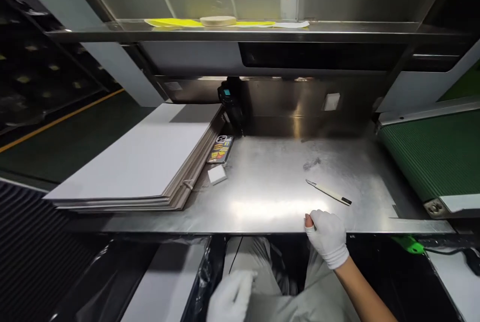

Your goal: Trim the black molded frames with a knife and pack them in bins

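1. The right hand [327, 237], in a white glove, rests on the front edge of the steel table [270, 197]. Its fingers are curled loosely over the edge, and the thumb tip pokes bare through the glove. It holds nothing, only touching the metal.
2. The left hand [229, 296], also gloved in white, hangs low below the table edge, over the person's lap. It is blurred, so I cannot tell whether its fingers are spread or closed, or whether it holds anything.
3. Nearest to the right hand, just beyond it on the table, lies a thin craft knife [329, 192] with a pale handle and a dark end, its blade pointing left. The hand does not touch it.
4. Farther beyond the knife is a small dull smudge or scrap [311, 163] on the metal.
5. Well to the left of the right hand lies a small white block [217, 174], and just behind it a phone [221, 149] in a colourful case.
6. Beside those, farther left, is a thick stack of white sheets [142, 162].
7. To the right of the right hand, a green belt [431, 157] slopes beside the table.
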Demonstrator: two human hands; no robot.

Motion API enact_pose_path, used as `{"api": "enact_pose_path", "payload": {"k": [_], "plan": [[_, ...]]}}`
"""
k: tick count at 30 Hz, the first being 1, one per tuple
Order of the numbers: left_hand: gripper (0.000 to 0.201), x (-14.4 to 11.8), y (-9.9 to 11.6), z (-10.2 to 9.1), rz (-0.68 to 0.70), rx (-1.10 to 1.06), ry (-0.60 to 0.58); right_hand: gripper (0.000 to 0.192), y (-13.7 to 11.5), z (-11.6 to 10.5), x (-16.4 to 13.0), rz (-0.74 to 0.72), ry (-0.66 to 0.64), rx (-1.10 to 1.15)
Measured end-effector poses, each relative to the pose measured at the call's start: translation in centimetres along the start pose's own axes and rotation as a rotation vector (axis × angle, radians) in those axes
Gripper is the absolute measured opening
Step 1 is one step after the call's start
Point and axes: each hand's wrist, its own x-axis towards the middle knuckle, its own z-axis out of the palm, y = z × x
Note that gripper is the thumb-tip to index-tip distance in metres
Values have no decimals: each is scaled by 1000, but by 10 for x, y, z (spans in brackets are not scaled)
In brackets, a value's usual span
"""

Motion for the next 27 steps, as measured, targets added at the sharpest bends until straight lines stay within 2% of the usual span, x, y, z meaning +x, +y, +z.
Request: {"api": "enact_pose_path", "payload": {"k": [3, 5, 8, 11, 13, 17, 20, 23, 27], "plan": [[40, 55, 48, -32, 39, -18, 138, 46, 0, -2, 1, 30, -1, 3], [42, 103, 82, -39, 88, 44, 135, 43, -1, -1, 2, 55, -11, 3], [49, 174, 118, -28, 136, 150, 93, 39, -4, 4, 3, 83, -16, 0], [45, 220, 131, -5, 161, 208, 83, 39, -5, 8, 5, 86, 18, -13], [42, 228, 129, 7, 188, 245, 81, 42, -5, 6, 4, 82, 54, -29], [42, 207, 122, 16, 211, 271, 81, 44, 1, -4, -5, 33, 92, -82], [58, 195, 120, 17, 197, 282, 91, 43, 10, -3, -13, 31, 66, -89], [73, 194, 119, 19, 186, 296, 111, 43, 18, 1, -20, 37, 47, -76], [48, 205, 114, 19, 147, 311, 120, 50, 18, 7, -19, -38, 163, -137]]}}
